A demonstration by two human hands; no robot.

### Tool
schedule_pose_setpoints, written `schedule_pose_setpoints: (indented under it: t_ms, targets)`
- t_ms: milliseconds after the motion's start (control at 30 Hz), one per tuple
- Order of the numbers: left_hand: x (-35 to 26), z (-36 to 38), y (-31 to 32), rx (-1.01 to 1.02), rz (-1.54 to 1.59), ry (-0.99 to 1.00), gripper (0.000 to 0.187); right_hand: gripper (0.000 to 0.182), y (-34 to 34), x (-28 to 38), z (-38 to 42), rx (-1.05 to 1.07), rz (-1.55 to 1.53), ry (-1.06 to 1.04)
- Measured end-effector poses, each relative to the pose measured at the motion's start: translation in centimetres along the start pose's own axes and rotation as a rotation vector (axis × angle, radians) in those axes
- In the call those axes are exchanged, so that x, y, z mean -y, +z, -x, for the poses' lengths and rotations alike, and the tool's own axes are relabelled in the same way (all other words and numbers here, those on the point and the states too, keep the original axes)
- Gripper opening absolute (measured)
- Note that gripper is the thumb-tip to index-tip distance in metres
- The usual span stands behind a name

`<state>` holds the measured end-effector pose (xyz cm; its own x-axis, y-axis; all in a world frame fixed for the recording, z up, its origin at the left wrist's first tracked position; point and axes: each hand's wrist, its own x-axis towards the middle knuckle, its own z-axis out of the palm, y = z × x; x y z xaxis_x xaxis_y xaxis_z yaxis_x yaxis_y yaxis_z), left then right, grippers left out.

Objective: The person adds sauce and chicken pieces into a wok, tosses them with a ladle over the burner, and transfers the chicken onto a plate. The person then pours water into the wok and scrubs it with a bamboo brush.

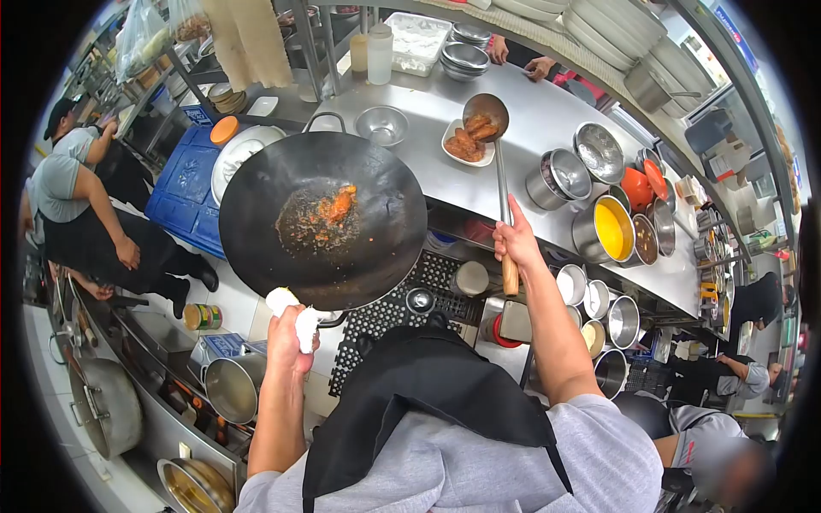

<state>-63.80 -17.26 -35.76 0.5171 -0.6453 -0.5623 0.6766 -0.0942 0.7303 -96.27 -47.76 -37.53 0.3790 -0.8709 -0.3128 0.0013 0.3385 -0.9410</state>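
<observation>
A white cloth (307, 328) is wrapped in my left hand (289, 340), at the near rim of a large black wok (256, 197). Inside the wok lie an orange-brown food piece (343, 203) and small bits in oil. My right hand (518, 237) is closed round the wooden handle of a long metal ladle (501, 175). The ladle's bowl is tipped over a small white dish (488, 160) on the steel counter, with brown food pieces (466, 146) in the dish and more in the ladle.
On the steel counter (445, 188) stand an empty metal bowl (381, 126), stacked bowls and a pot of yellow liquid (610, 229). A blue container (184, 188) is left of the wok. Several people stand around; a person's hands (539, 67) rest at the counter's far edge.
</observation>
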Motion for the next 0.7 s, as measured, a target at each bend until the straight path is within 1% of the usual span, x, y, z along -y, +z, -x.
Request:
schedule_pose_setpoints:
  t_ms: [367, 400, 500, 600, 700]
  targets:
    - [-1.2, 0.7, -0.9, -0.059, -0.015, 0.021, 0.01, 0.077, -2.3, 0.5, 0.4, -0.013, -0.054, -0.002]
    - [-1.2, 0.7, -1.0, -0.062, -0.011, 0.017, 0.01, 0.077, -2.7, 0.5, 0.3, 0.018, -0.128, -0.009]
    - [-1.2, 0.7, -1.5, -0.063, 0.011, 0.013, 0.01, 0.077, -3.7, 0.1, -0.6, 0.034, -0.216, -0.031]
    - [-1.2, 0.9, -1.8, -0.06, 0.031, 0.012, 0.011, 0.079, -3.4, 0.6, -0.6, 0.026, -0.147, -0.059]
    - [-1.2, 0.9, -2.0, -0.073, 0.038, 0.012, 0.01, 0.079, -2.5, 2.2, 0.3, -0.016, -0.002, -0.061]
